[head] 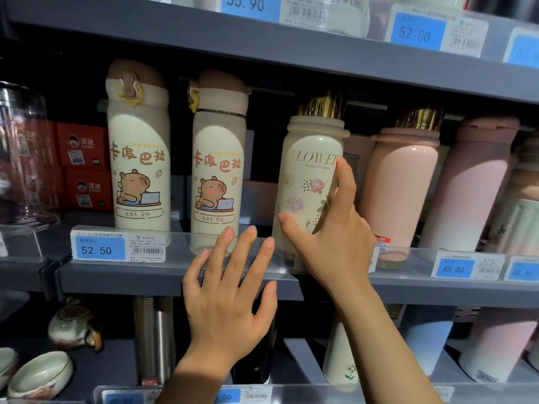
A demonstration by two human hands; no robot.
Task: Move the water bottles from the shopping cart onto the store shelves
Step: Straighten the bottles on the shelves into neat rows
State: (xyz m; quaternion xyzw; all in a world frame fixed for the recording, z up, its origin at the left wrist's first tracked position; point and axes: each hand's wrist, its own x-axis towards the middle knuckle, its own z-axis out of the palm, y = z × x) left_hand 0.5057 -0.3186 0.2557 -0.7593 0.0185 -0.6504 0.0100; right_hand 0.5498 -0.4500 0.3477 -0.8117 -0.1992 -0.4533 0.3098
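A cream bottle [306, 173] with a gold cap, flower prints and the word FLOWER stands slightly tilted on the middle shelf [116, 277]. My right hand [335, 243] holds its lower right side, thumb across the front and index finger up the side. My left hand [230, 293] hovers in front of the shelf's clear front rail with fingers spread and nothing in it. Left of the flower bottle stand two cream capybara bottles [138, 158] [217, 170]. The shopping cart is out of view.
Pink bottles [399, 188] [472, 182] stand close on the right of the flower bottle. A glass jar [23, 153] and red boxes [83, 167] are at the left. The shelf above [262, 53] hangs low over the caps. The lower shelf holds steel flasks [153, 339], cups and bottles.
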